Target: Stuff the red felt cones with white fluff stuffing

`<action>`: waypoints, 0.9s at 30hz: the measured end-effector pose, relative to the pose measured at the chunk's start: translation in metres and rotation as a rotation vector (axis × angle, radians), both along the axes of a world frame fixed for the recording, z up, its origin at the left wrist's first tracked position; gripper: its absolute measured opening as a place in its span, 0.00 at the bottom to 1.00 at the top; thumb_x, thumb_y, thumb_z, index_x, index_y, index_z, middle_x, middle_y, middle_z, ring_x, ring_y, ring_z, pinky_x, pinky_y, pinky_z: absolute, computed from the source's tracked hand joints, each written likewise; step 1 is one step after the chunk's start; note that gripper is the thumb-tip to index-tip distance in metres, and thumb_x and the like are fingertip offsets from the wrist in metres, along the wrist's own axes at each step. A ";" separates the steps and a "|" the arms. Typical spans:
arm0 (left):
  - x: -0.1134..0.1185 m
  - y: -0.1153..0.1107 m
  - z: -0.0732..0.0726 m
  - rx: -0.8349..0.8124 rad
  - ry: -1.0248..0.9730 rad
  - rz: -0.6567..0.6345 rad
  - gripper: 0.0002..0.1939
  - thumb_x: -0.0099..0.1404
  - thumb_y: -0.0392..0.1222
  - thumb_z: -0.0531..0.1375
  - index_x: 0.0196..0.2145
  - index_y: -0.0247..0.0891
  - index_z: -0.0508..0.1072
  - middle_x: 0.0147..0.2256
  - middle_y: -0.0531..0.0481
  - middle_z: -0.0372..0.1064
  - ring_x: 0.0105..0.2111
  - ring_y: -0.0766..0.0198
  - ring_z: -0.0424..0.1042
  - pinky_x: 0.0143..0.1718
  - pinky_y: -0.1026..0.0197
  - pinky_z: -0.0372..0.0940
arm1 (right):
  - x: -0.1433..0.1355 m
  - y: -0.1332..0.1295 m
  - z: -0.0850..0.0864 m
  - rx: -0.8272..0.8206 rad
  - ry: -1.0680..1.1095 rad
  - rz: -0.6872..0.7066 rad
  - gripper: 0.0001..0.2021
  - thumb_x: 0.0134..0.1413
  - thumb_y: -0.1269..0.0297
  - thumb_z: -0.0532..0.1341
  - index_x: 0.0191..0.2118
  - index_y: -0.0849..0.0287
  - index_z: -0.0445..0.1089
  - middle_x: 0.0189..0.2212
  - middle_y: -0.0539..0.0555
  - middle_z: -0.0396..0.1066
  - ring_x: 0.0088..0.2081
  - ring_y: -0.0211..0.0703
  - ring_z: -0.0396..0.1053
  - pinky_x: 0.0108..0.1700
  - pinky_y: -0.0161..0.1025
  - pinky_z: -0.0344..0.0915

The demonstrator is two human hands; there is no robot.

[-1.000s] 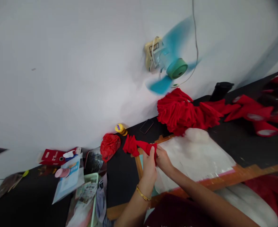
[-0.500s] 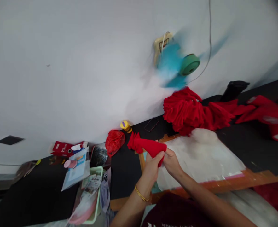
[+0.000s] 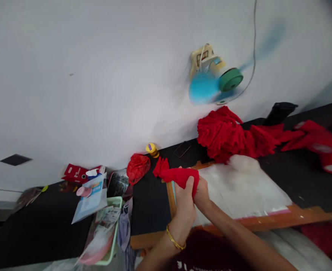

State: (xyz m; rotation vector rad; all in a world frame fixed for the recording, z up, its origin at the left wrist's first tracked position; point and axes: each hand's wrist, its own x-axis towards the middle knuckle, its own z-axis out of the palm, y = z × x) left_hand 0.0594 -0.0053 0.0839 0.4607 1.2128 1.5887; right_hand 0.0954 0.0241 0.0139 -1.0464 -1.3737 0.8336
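Observation:
Between my hands is a red fabric tube-like piece point(image 3: 178, 174), pointing left and fairly rounded. My left hand point(image 3: 186, 197) wears a gold bangle at the wrist and wraps the near side of the piece, thumb on top. My right hand point(image 3: 202, 192) closes round its right end, with most fingers hidden by the cloth. Beyond its left end lie red pointed fabric folds point(image 3: 160, 165); I cannot tell whether they belong to it. A white fluffy wad of stuffing point(image 3: 243, 165) sits to the right on a pale sheet point(image 3: 233, 192) taped to the table.
Behind the sheet is a large pile of red fabric pieces point(image 3: 222, 131); red pieces with white ends point(image 3: 324, 145) lie farther right. A wall fan point(image 3: 230, 79) spins above. Left are a red plastic bag point(image 3: 138, 168), yellow-lidded jar point(image 3: 152, 149), phone point(image 3: 182, 149) and green-rimmed basket point(image 3: 115, 241).
The red piece has gone from a flatter cone shape to a rounder one. My left hand has turned and gripped round it, and my right hand has closed over its right end.

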 end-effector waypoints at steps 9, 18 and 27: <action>-0.044 0.007 -0.008 -0.008 -0.120 0.012 0.20 0.56 0.41 0.68 0.47 0.37 0.74 0.45 0.42 0.77 0.49 0.54 0.75 0.57 0.52 0.65 | 0.012 -0.017 0.023 0.144 -0.234 0.216 0.28 0.53 0.72 0.58 0.61 0.56 0.63 0.58 0.61 0.67 0.59 0.52 0.66 0.59 0.50 0.67; -0.042 0.002 0.017 0.042 -0.205 -0.146 0.28 0.59 0.47 0.67 0.55 0.38 0.67 0.51 0.38 0.74 0.51 0.49 0.74 0.55 0.47 0.66 | 0.022 -0.033 0.017 0.117 -0.169 0.121 0.23 0.55 0.70 0.59 0.57 0.55 0.67 0.49 0.58 0.75 0.47 0.50 0.75 0.48 0.44 0.74; -0.018 -0.003 0.021 -0.030 0.035 -0.224 0.32 0.56 0.47 0.68 0.56 0.37 0.65 0.39 0.41 0.78 0.39 0.50 0.78 0.46 0.49 0.70 | 0.010 -0.031 0.006 0.203 0.025 0.113 0.10 0.52 0.70 0.58 0.35 0.55 0.78 0.28 0.53 0.79 0.29 0.49 0.77 0.32 0.41 0.75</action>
